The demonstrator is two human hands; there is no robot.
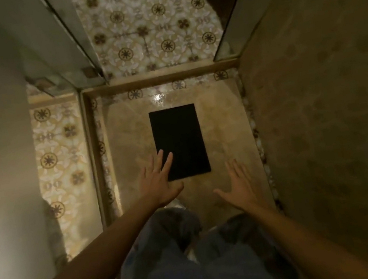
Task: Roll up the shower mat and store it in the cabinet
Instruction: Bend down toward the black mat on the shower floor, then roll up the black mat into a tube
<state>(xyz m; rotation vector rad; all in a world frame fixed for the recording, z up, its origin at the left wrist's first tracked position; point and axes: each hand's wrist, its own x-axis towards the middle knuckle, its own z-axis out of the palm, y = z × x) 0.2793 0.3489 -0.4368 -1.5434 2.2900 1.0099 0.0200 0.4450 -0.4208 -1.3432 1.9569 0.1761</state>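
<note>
Black shower mat, flat, unrolled, on floor

1. Black mat lies flat on the shower floor.
2. Left hand, fingers spread, overlaps the mat's near left corner.
3. Right hand, spread, hangs just right of the mat's near edge.

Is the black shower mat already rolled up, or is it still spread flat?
Spread flat: the mat shows as a full dark rectangle on the shower floor, no edge curled.
</note>
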